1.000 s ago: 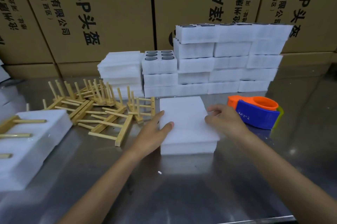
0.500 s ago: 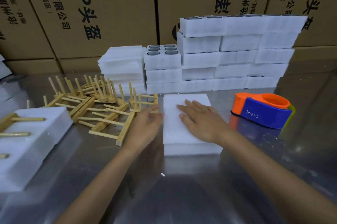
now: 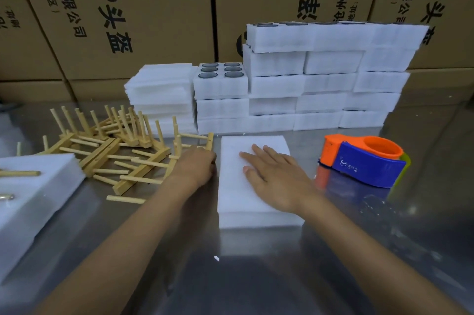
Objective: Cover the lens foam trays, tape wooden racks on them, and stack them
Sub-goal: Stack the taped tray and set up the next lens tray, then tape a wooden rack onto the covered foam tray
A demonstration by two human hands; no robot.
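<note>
Tray [image 3: 252, 186], capped by a flat white foam cover, is set on the steel table [image 3: 256, 276] at centre, directly under the right hand [image 3: 275, 181]. The right hand is laid flat on the cover, palm down, fingers spread, nothing gripped. The left hand [image 3: 196, 167] is placed just beside the tray's left edge, at the nearest wooden rack [image 3: 192, 144]; its fingers are curled toward the rack, but whether the rack is actually gripped cannot be told, since the fingertips are hidden behind the hand. More racks [image 3: 110, 140] are piled in a loose heap to the left, near the tray but apart from it. A tape dispenser [image 3: 364, 160], orange and blue, is set to the right of the tray, apart from the right hand. Stacked trays [image 3: 320, 78] are lined up behind, one with lenses [image 3: 221, 69] left uncovered on top. A sheet pile [image 3: 160, 89] is seen left of that stack. Cartons [image 3: 128, 7] are seen at the back.

Compared with half a second before: the right hand is found in the same flat pose on the cover, and the left hand is seen slightly nearer the rack. One second before, both hands were at the cover's edges.
</note>
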